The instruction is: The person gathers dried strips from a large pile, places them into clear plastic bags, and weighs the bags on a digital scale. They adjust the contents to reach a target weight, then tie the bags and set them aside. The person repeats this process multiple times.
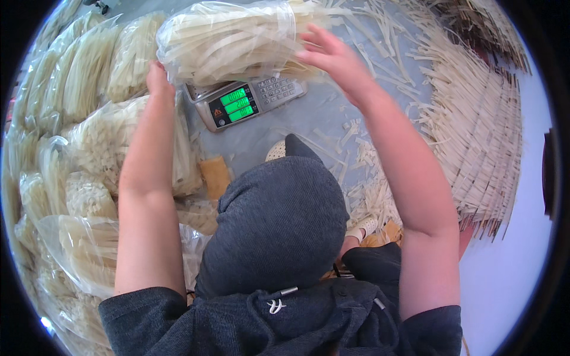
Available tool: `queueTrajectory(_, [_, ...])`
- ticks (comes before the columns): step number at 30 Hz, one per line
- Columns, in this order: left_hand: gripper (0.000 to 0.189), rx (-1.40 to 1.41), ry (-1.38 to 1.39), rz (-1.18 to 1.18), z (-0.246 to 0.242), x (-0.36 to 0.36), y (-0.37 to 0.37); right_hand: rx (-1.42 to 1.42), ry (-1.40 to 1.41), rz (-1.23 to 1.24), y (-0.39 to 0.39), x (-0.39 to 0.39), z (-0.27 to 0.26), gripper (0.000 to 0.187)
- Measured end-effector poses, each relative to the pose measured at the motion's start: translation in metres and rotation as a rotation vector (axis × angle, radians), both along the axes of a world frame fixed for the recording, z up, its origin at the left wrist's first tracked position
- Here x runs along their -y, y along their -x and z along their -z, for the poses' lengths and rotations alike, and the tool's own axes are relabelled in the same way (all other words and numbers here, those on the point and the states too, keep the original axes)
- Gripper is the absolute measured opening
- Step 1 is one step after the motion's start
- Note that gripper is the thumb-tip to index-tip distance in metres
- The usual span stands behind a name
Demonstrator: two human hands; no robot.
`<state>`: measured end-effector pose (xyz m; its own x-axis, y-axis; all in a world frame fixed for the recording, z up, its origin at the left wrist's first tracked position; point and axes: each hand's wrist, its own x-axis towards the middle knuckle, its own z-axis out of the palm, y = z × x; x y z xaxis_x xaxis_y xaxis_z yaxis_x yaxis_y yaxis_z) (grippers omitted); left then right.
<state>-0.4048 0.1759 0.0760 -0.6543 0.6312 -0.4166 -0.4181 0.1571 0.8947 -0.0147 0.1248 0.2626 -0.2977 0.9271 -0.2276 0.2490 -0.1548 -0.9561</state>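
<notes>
A clear plastic bag (222, 42) packed with long, flat, pale noodle-like strips lies across the top of the view, over the pan of a digital scale (207, 116). My left hand (161, 80) grips the bag's left end, its fingertips partly hidden behind the plastic. At the right end, where loose strip ends stick out of the bag's mouth, my right hand (324, 50) is raised with its fingers spread. I cannot tell whether its fingertips touch the bag. The scale's green display is lit, and its keypad (276, 89) faces me; most of the pan is hidden under the bag.
Filled bags of strips (89, 71) are piled along the left. Dried strips hanging on thin sticks (476, 147) form a stack at the right. Broken strips (374, 173) litter the grey floor (307, 120). A tan block (214, 177) sits near my left knee.
</notes>
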Motion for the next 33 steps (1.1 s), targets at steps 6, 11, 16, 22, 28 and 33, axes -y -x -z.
queueTrajectory(6, [0.033, -0.262, -0.065, -0.328, -0.012, 0.08, -0.073, 0.316, 0.225, 0.083, -0.163, 0.105, -0.047, 0.046])
queueTrajectory(11, [0.03, 0.024, 0.089, -0.045, 0.04, 0.155, -0.111, 0.679, 0.488, 0.312, -0.327, 0.263, -0.085, 0.046])
queueTrajectory(16, [0.021, 0.037, 0.245, 0.62, 0.047, 0.225, -0.166, 0.173, 0.92, 0.59, -0.31, 0.393, -0.109, 0.042])
queueTrajectory(22, [0.024, 0.085, 0.374, 1.137, 0.072, 0.277, -0.197, 0.006, 0.871, 0.884, -0.251, 0.414, -0.13, 0.038])
queueTrajectory(28, [0.029, 0.254, 0.081, 0.99, 0.027, 0.208, -0.183, 0.267, 0.75, 0.639, -0.297, 0.436, -0.13, 0.037])
queueTrajectory(33, [0.025, -0.322, -0.027, 1.121, -0.008, 0.118, -0.155, 0.541, 0.718, 0.209, -0.274, 0.386, -0.116, 0.035])
